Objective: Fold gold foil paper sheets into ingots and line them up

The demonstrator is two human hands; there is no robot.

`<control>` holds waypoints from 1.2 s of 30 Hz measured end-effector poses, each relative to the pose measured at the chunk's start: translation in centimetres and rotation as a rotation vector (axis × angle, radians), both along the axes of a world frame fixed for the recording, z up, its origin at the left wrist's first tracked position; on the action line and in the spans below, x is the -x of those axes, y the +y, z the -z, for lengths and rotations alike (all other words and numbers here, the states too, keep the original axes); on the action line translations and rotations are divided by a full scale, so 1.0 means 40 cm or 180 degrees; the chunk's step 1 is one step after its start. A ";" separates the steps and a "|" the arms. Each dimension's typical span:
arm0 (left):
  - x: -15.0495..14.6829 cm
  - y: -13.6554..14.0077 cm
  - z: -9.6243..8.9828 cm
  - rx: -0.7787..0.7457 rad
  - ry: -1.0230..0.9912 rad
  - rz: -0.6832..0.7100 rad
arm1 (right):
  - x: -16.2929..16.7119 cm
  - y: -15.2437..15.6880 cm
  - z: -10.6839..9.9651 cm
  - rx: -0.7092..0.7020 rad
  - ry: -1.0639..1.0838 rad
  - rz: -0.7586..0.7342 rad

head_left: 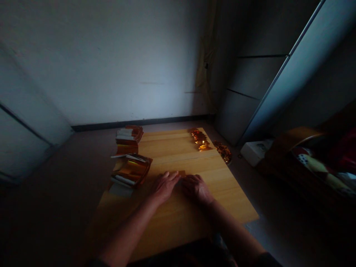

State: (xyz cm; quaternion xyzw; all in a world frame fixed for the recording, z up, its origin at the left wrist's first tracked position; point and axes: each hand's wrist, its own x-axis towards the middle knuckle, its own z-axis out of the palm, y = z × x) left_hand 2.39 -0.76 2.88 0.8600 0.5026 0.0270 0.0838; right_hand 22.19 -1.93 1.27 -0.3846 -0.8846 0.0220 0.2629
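Observation:
Near the middle of the wooden table, a small strip of orange-brown foil paper shows between my two hands, close to the tabletop. My left hand comes in from the left, its fingers together and pressed on the strip's near side. On the other side my right hand has its fingers bent over the strip's right end. Both sets of fingertips cover part of the strip, so its full shape is hidden.
Stacks of orange foil sheets and a further stack lie at the table's left edge. Shiny folded foil pieces line the far right of the tabletop. More foil pieces sit beyond the right edge, near a white box.

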 end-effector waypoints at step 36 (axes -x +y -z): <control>0.043 0.010 -0.026 -0.0304 0.0256 0.0383 | 0.003 0.003 0.014 -0.0147 -0.0017 -0.0039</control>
